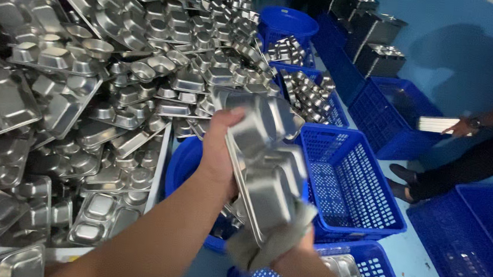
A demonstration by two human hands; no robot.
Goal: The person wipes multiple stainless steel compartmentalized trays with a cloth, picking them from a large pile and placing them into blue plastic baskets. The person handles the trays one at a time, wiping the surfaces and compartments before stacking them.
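Note:
A shiny steel compartment tray (265, 163) is held up on edge in the middle of the view. My left hand (219, 148) grips its upper left edge, thumb over the rim. My right hand (303, 239) is mostly hidden under a grey cloth (267, 245) that it presses against the tray's lower end. Below both hands lies a round blue tub (183, 163), partly hidden.
A huge heap of steel trays (86, 85) fills the left. Blue plastic crates stand to the right: one without trays (348, 182), one with trays at the bottom (359, 270), others behind. Another person (480, 145) at right holds a tray stack (438, 124).

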